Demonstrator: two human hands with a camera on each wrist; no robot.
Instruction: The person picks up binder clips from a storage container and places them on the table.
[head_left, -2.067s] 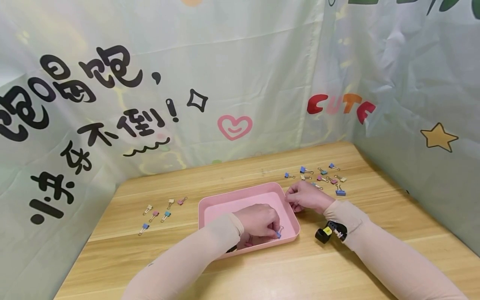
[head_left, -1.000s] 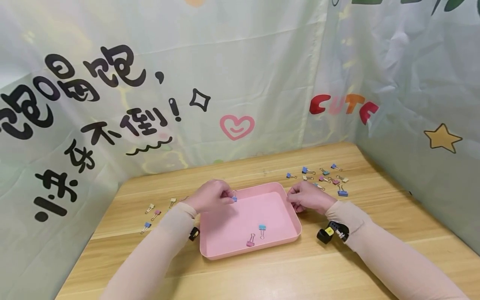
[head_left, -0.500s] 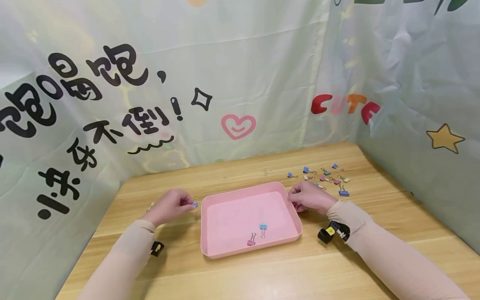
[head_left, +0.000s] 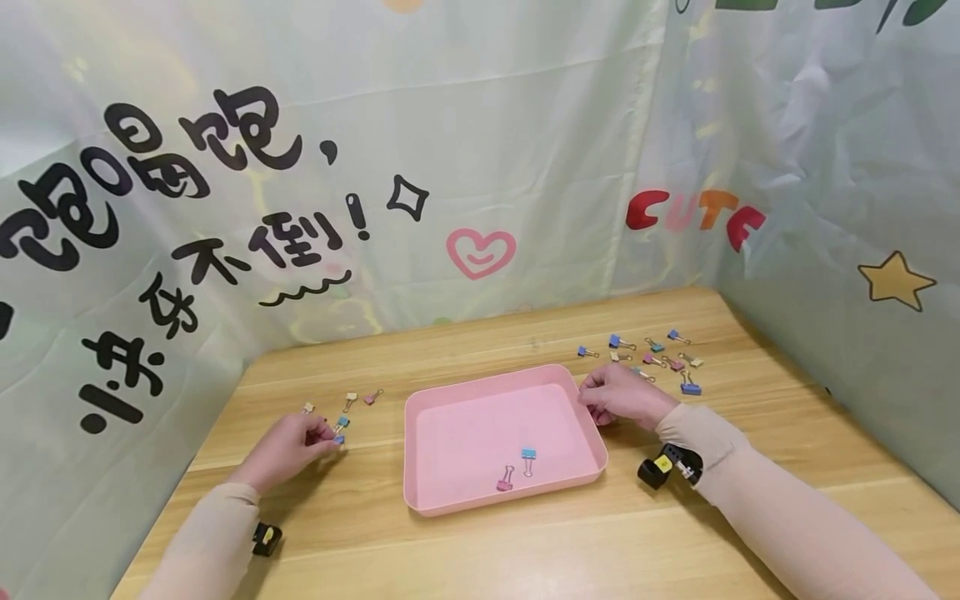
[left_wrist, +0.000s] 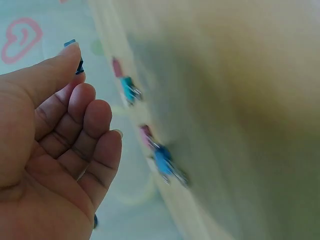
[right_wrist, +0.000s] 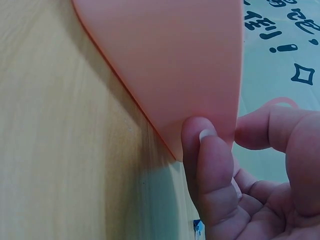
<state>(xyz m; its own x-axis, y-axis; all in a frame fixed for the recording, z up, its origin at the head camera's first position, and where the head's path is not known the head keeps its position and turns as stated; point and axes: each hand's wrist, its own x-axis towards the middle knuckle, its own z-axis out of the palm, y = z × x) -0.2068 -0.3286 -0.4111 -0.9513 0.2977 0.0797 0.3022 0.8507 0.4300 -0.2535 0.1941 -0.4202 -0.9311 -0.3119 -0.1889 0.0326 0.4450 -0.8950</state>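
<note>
My left hand [head_left: 288,450] pinches a blue binder clip [head_left: 340,439] between thumb and forefinger, over the left part of the table. In the left wrist view this clip [left_wrist: 80,66] shows at the thumb tip, and the other fingers curl loosely below. A teal binder clip [head_left: 342,422] lies just behind it. With my right hand [head_left: 626,393] I grip the right wall of the pink tray [head_left: 465,442], thumb on one side and fingers on the other. Inside the tray lie a light-blue binder clip [head_left: 528,455] and a pink binder clip [head_left: 506,483].
Left of the tray lie a cream clip [head_left: 351,397] and a pink clip [head_left: 372,399]; a blue clip [left_wrist: 162,159] shows in the left wrist view. Several more clips, among them a large blue clip [head_left: 691,388], are scattered behind my right hand. A printed curtain [head_left: 540,167] encloses the table.
My left hand has lifted the blue binder clip out of the tray and carried it left, then down towards the clips there. My right hand stays at the tray's wall.
</note>
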